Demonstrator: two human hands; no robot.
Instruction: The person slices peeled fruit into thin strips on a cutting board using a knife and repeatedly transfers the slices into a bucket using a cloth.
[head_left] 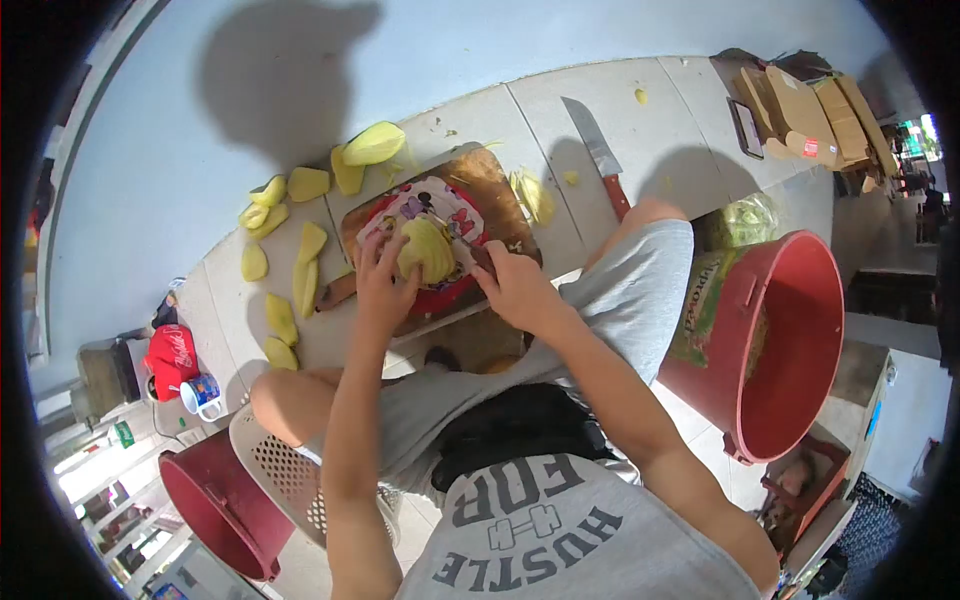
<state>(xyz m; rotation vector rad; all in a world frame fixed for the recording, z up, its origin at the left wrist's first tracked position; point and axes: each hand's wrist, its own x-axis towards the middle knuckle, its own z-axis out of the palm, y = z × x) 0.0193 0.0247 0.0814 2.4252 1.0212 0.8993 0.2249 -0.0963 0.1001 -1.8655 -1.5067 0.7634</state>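
My left hand [388, 280] is wrapped round the left side of a peeled yellow-green fruit [426, 252], which it holds over a round patterned cloth or plate [425, 200] with a red rim. On the fruit's right, my right hand [520, 283] is closed on the dark handle of a small knife [480, 256], whose blade lies against or close to the fruit. Beneath them is a wooden cutting board [495, 190]. Another brown handle [338, 290] shows left of my left wrist; the rest of it is hidden.
Yellow-green pieces [308, 183] lie left of the board, and more [535, 197] to its right. A large knife [597, 145] rests on the tiled surface [540, 105]. Red tubs [750, 345] stand on both sides, with cardboard boxes [800, 115] at the far right.
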